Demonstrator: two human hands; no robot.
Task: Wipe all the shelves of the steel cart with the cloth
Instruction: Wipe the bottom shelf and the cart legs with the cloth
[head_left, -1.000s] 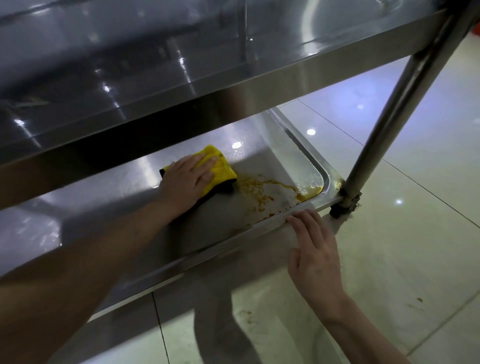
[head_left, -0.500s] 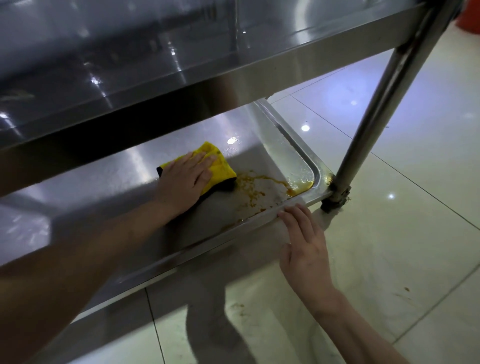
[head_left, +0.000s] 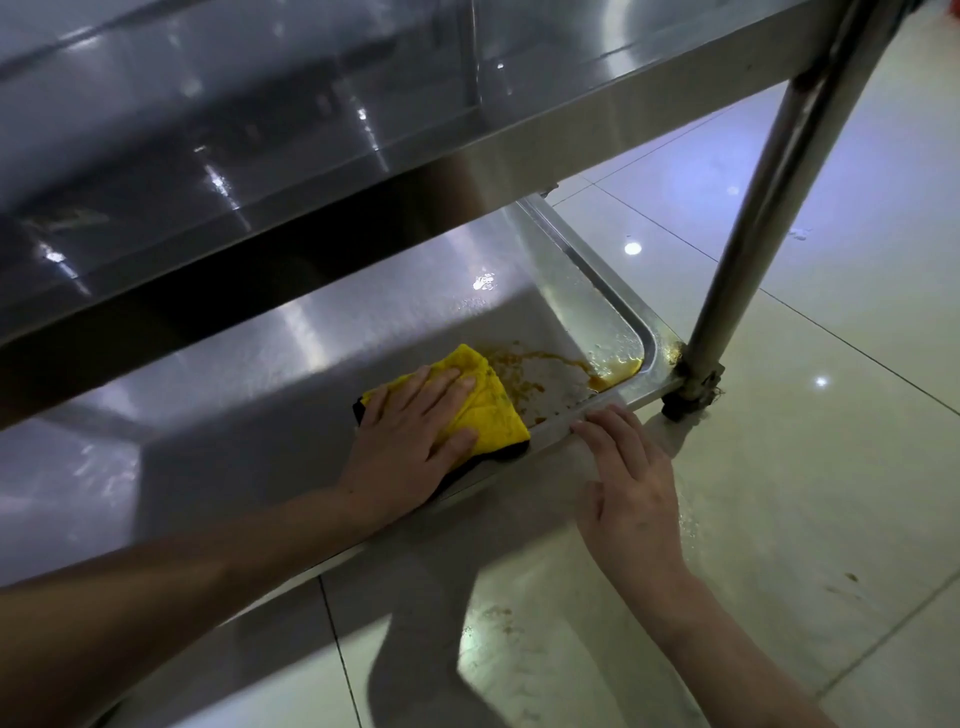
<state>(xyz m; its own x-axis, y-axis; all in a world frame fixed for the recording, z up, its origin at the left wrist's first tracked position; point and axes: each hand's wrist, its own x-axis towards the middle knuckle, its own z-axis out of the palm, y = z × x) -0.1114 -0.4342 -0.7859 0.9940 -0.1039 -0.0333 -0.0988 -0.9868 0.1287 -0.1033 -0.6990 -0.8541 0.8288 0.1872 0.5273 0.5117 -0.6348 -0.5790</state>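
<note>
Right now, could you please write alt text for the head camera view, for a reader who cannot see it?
A person's left hand presses a yellow cloth flat on the lower shelf of a steel cart, beside an orange-brown spill pooled in the shelf's corner. The right hand rests its fingertips on the shelf's front rim, near the cart leg over a tiled floor.

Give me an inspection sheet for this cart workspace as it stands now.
Surface: lower shelf wet-looking, with a brown spill pooled toward its right corner.
Job's things: yellow cloth flat on the lower shelf, beside the spill; upper shelf shiny.
Clutter: nothing seen.
Hands: left hand pressing flat on the cloth; right hand with fingertips on the shelf's front rim.
Cables: nothing seen.
Surroundings: glossy tiled floor with small brown specks; cart leg at the right corner.
</note>
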